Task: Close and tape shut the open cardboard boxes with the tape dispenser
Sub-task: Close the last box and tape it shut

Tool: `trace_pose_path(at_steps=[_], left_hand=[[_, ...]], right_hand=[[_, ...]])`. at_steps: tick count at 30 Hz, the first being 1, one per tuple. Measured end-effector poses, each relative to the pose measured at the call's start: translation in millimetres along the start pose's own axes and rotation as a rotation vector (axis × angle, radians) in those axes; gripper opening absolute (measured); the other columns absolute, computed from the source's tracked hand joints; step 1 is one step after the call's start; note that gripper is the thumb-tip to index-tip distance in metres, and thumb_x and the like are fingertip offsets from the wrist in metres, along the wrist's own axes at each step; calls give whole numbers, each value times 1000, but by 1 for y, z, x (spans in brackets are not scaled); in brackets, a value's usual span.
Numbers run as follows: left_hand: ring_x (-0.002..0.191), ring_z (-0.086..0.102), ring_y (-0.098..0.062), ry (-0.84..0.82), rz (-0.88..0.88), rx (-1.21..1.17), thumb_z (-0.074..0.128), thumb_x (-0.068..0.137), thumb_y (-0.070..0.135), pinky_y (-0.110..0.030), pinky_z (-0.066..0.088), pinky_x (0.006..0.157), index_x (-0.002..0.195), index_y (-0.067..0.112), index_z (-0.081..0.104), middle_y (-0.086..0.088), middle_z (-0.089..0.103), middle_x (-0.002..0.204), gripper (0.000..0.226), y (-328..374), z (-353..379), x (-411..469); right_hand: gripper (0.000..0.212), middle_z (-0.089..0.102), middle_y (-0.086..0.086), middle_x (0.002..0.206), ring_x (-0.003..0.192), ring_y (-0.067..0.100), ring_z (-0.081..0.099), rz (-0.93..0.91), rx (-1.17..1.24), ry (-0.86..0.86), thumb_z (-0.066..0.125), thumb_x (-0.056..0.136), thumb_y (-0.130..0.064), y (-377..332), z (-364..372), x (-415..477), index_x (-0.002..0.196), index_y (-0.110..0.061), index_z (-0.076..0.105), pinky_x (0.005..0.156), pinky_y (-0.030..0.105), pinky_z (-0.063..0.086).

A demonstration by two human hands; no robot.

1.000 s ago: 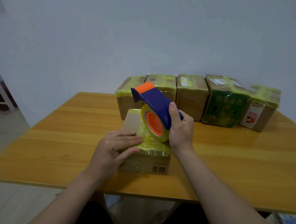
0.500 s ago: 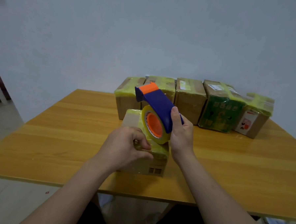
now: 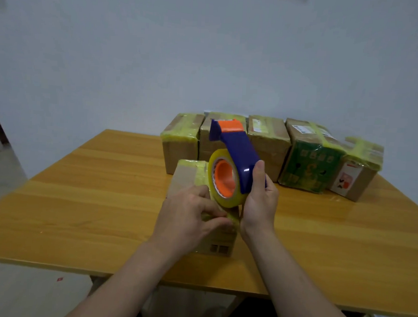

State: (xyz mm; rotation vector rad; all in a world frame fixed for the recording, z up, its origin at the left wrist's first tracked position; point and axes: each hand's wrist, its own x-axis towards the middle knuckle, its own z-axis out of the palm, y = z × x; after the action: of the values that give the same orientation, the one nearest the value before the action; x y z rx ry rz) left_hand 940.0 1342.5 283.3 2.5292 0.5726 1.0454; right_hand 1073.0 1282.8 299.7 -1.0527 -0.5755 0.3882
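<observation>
My right hand (image 3: 259, 204) grips the blue plastic tape dispenser (image 3: 239, 155) by its handle, fingers wrapped round it and thumb up along the blue side. The dispenser tilts away from me, its orange cutter end at the top, far side. Its roll of yellowish clear tape (image 3: 212, 182) on an orange core faces left and sits just above the near end of the small brown cardboard box (image 3: 187, 174).

That box stands in the middle of the wooden table (image 3: 92, 200), closed, with a strip of yellowish tape (image 3: 200, 172) running along its top. My left hand (image 3: 187, 220) lies on the box's near top edge with curled fingers, thumb and fingertips pinching the tape there, right under the roll. On the box's near face I see 2 small dark square marks; I cannot read them.

Along the far edge, against the pale wall (image 3: 135, 57), 5 taped boxes stand in a row, touching. The 3 left ones are plain brown (image 3: 179, 154). The 4th is a green printed box (image 3: 309, 166) with a large pale "3" on its front and a white shipping label on top, its print too small to read. The rightmost brown box (image 3: 361, 183) carries a white label with a red-orange picture.
</observation>
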Motion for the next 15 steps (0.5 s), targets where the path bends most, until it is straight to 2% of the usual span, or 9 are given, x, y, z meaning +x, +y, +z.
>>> trace_pose_path(at_steps=[1, 3, 5, 8, 11, 15], left_hand=[[79, 56, 0, 3, 21, 10, 73, 75, 61, -23, 46, 61, 81, 33, 81, 24, 56, 80, 30, -3, 2, 1], [78, 54, -2, -30, 33, 38, 71, 76, 64, -25, 46, 62, 79, 33, 78, 20, 57, 82, 32, -6, 0, 4], [86, 52, -3, -104, 25, 97, 65, 75, 72, -26, 48, 70, 79, 35, 68, 17, 57, 94, 37, -1, 1, 7], [99, 51, -6, -164, 21, 163, 62, 76, 74, -29, 51, 83, 78, 33, 54, 16, 57, 109, 41, 11, 10, 15], [92, 54, -7, -142, 46, 186, 59, 82, 73, -33, 55, 78, 83, 31, 57, 16, 61, 97, 42, 12, 16, 17], [79, 51, -5, -18, 52, 280, 56, 80, 75, -22, 46, 62, 78, 34, 46, 17, 56, 85, 43, 18, 25, 10]], right_hand=[[48, 77, 2, 92, 87, 22, 70, 10, 11, 19, 52, 90, -57, 0, -1, 2, 107, -18, 74, 78, 40, 56], [48, 78, 2, 96, 93, 19, 72, -2, 1, 46, 51, 92, -57, -3, -3, 6, 111, -19, 73, 77, 34, 58], [46, 78, -2, 93, 88, 13, 72, -47, -22, 87, 51, 95, -54, -7, -6, 10, 111, -17, 72, 69, 24, 57], [39, 78, -3, 91, 86, 10, 72, -97, -65, 173, 50, 101, -49, -9, -9, 14, 110, -18, 74, 67, 22, 56], [35, 77, -4, 87, 82, 9, 70, -117, -93, 237, 51, 103, -47, -8, -15, 16, 106, -21, 75, 66, 23, 55], [38, 75, -5, 82, 77, 8, 67, -129, -95, 274, 52, 103, -46, -8, -23, 17, 108, -16, 75, 64, 22, 53]])
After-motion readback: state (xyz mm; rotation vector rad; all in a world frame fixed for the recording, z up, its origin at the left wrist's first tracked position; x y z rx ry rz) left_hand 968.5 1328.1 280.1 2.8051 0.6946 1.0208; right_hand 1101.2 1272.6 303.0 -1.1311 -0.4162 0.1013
